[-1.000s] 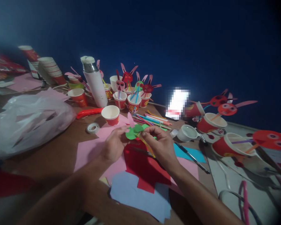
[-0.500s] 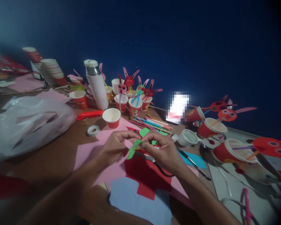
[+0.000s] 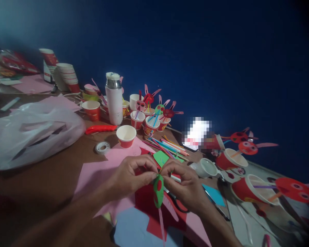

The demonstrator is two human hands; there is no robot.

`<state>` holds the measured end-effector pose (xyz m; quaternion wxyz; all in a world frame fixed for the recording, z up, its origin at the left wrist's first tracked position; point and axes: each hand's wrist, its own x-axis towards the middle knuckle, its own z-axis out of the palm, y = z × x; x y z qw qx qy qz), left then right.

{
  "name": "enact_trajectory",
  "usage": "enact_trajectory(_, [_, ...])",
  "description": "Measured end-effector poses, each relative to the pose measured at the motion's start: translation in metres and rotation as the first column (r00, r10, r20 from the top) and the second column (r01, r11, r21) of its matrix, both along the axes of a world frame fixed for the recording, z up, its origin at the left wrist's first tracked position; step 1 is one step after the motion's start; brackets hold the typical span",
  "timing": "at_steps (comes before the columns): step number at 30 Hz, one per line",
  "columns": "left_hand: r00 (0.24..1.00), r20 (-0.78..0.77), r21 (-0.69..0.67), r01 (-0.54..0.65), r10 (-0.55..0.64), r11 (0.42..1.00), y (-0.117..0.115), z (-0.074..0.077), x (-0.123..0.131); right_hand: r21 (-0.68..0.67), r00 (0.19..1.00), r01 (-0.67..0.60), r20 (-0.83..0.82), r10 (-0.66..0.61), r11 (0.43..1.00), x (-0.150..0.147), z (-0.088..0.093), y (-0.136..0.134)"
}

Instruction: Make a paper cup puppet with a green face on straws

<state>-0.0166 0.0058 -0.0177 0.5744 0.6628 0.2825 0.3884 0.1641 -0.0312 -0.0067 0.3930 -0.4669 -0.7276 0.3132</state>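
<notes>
Both my hands meet over the coloured paper sheets at the centre of the table. My left hand [image 3: 130,178] and my right hand [image 3: 185,185] pinch the top of a green paper face [image 3: 158,187] with red eyes. It hangs edge-on between my fingertips, and a thin pink straw [image 3: 161,219] runs down from it. Under my hands lie a red sheet [image 3: 146,202], a pink sheet [image 3: 98,171] and a pale blue sheet [image 3: 134,230]. Scissors [image 3: 175,200] lie just below my right hand.
A red paper cup [image 3: 126,136], a tape roll [image 3: 102,147], a red knife [image 3: 101,129] and a white flask [image 3: 114,99] stand beyond my hands. Loose straws [image 3: 167,145] lie nearby. Cups with paper bunny faces [image 3: 150,118] crowd the back and right. A white plastic bag [image 3: 33,133] fills the left.
The green face was flat at my fingertips, then got turned and now hangs edge-on with its straw pointing down. The view has shifted, so the hands sit lower.
</notes>
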Motion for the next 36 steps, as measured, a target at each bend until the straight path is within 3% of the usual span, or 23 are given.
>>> enact_trajectory(8, [0.969,0.218,-0.213,0.165,-0.118,0.963,0.001,-0.004,0.000,0.109,0.994,-0.060,-0.080,0.069,0.992,-0.005,0.002,-0.001])
enact_trajectory(15, [0.922,0.354,-0.285,0.264,-0.154,0.921,0.001,-0.008,0.000,0.149,0.990,-0.054,-0.119,0.072,0.987,-0.006,0.005,-0.003])
enact_trajectory(20, [0.909,0.398,-0.357,0.279,-0.125,0.892,0.003,-0.009,0.001,0.111,0.982,-0.040,-0.177,0.059,0.993,-0.006,0.005,-0.005])
enact_trajectory(30, [0.858,0.497,-0.545,0.423,-0.128,0.723,0.004,-0.018,0.009,-0.109,0.967,-0.012,-0.254,-0.017,0.994,-0.008,0.005,-0.007])
enact_trajectory(36, [0.867,0.472,-0.535,0.424,-0.158,0.731,0.007,-0.019,0.008,-0.214,0.963,0.001,-0.262,-0.058,0.977,-0.012,0.010,-0.008])
